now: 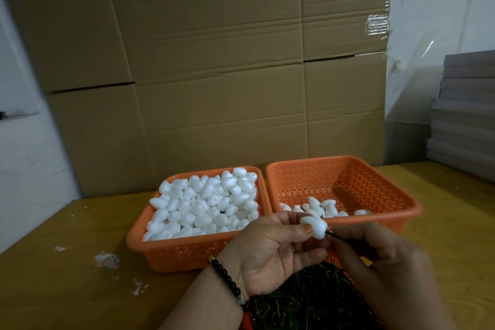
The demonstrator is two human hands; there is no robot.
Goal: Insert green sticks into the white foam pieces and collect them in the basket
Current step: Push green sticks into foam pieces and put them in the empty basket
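Pinching a foam piece (314,226), left hand (270,252); right hand (375,257) grips a green stick (331,234); no writing legible

**Around the wooden table**

The wooden table (67,270) carries white crumbs (107,259) on its left part. Behind the table's far edge stand large brown cardboard boxes (209,62), with clear tape (377,25) on their right edge. Grey flat boards (466,115) are stacked at the table's right rear.
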